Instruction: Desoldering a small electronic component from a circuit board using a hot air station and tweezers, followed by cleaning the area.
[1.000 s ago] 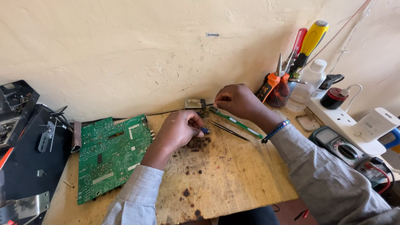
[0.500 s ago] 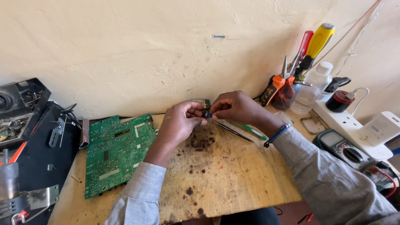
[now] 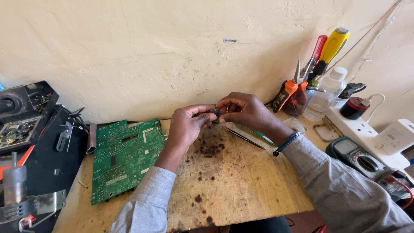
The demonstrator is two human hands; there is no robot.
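Small dark part [image 3: 214, 114] pinched betw. fingertips of left hand [image 3: 186, 125] and right hand [image 3: 244, 111], held above stained wooden board [image 3: 233, 181], near wall. Could slip and drop among stains if grip loosens. Mostly hidden by fingers; kind and shape hard to tell.

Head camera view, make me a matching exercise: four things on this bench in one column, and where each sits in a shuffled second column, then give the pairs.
Things:
1. green circuit board
2. yellow-handled screwdriver
3. small dark part
4. white power strip

Places:
A. pinched between the left hand and right hand
B. flat on the wooden board, left of the hands
D. along the right edge, beside the multimeter
C. upright in the tool holder by the wall

Pairs: 1-B, 2-C, 3-A, 4-D
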